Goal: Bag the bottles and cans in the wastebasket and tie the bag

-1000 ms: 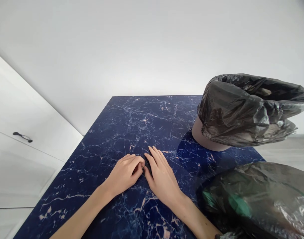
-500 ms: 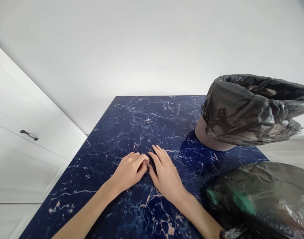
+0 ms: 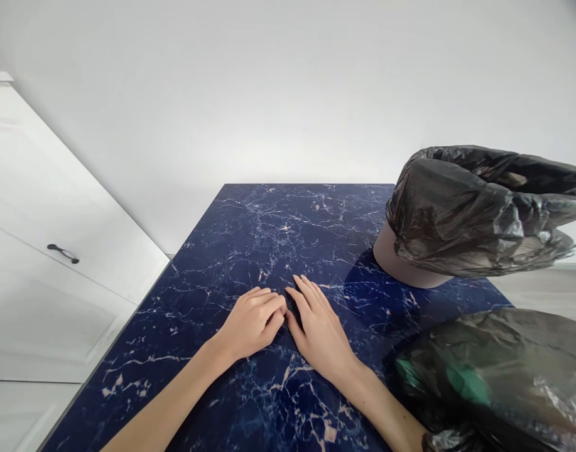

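Head view: the left hand (image 3: pixel 254 323) is curled tighter than moments ago, leaving any pinched object impossible to confirm, while the right hand (image 3: pixel 323 336) is spread loosely on the blue table (image 3: pixel 288 216), left of the bag-lined bin (image 3: pixel 403 267) and the knotted bag (image 3: pixel 509 370).

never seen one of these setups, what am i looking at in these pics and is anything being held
There's no robot here: these are a person's bare hands, and every picture comes from one camera on their head, looking forward and down. The left hand, fingers curled, and the right hand, fingers extended, rest close together on a blue marbled table. To the right stands a bin with a black bag over it; nearer is a bulging dark bag showing green inside. Whether the fingers hold something small, I can't tell.
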Demonstrator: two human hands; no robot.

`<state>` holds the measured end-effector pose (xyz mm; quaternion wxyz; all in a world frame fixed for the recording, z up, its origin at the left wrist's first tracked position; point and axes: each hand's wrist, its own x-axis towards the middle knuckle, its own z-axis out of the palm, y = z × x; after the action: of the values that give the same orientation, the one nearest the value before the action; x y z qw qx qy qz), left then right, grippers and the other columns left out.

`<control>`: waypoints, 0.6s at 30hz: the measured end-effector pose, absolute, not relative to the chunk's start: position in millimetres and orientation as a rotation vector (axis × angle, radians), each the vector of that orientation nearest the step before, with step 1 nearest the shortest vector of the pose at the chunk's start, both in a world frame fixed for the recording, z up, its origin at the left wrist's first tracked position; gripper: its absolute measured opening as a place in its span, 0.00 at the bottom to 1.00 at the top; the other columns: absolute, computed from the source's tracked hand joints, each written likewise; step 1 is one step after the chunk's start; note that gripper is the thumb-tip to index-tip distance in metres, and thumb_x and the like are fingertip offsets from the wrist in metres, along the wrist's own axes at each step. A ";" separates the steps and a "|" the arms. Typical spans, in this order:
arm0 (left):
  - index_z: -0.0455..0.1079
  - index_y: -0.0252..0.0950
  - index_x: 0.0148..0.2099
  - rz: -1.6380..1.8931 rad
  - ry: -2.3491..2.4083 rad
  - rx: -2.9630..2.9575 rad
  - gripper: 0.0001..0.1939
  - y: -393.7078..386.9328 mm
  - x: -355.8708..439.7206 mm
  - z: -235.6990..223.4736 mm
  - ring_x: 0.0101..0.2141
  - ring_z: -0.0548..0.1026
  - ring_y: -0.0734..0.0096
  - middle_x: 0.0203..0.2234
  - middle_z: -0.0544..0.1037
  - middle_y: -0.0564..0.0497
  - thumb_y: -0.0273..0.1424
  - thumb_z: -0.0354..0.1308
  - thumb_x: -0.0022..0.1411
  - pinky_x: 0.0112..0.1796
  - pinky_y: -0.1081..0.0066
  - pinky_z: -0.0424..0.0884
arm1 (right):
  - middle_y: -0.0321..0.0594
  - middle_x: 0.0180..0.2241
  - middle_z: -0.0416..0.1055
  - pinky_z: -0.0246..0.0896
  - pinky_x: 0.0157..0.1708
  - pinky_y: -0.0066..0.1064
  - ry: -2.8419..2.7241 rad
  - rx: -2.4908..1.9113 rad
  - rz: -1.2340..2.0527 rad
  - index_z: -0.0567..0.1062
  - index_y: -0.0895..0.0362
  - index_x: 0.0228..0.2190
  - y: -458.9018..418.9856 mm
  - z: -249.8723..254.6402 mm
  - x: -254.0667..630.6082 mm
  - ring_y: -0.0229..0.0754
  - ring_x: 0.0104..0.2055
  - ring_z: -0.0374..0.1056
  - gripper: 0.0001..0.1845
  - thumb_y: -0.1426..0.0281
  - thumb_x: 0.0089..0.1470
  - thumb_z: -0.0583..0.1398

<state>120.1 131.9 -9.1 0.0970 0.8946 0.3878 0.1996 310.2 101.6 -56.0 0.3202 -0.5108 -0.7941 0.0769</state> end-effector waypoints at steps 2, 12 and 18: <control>0.64 0.39 0.35 0.590 1.149 2.648 0.15 132.0 119.7 -9.7 0.31 0.73 0.66 0.29 0.77 0.53 0.26 0.46 0.76 0.39 0.63 0.67 | 0.56 0.72 0.62 0.58 0.74 0.57 -2.087 -1.345 0.199 0.70 0.62 0.66 101.4 -55.9 310.2 0.56 0.77 0.55 0.25 0.70 0.73 0.51; 0.63 0.39 0.35 0.584 1.134 2.647 0.16 132.4 118.2 -10.7 0.31 0.71 0.67 0.29 0.74 0.53 0.25 0.43 0.77 0.40 0.65 0.65 | 0.56 0.72 0.62 0.58 0.74 0.57 -2.106 -1.339 0.174 0.70 0.63 0.66 101.5 -55.4 310.9 0.56 0.77 0.55 0.25 0.71 0.73 0.51; 0.61 0.38 0.33 0.588 1.096 2.664 0.15 132.1 117.5 -10.1 0.31 0.69 0.67 0.29 0.74 0.53 0.23 0.44 0.75 0.40 0.64 0.64 | 0.56 0.72 0.63 0.59 0.74 0.57 -2.113 -1.335 0.162 0.71 0.63 0.65 102.0 -54.8 310.8 0.56 0.77 0.55 0.25 0.70 0.74 0.51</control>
<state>117.5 132.1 -10.1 0.1006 0.9015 0.3709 0.1991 310.8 102.0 -54.8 0.3133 -0.5062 -0.8011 0.0616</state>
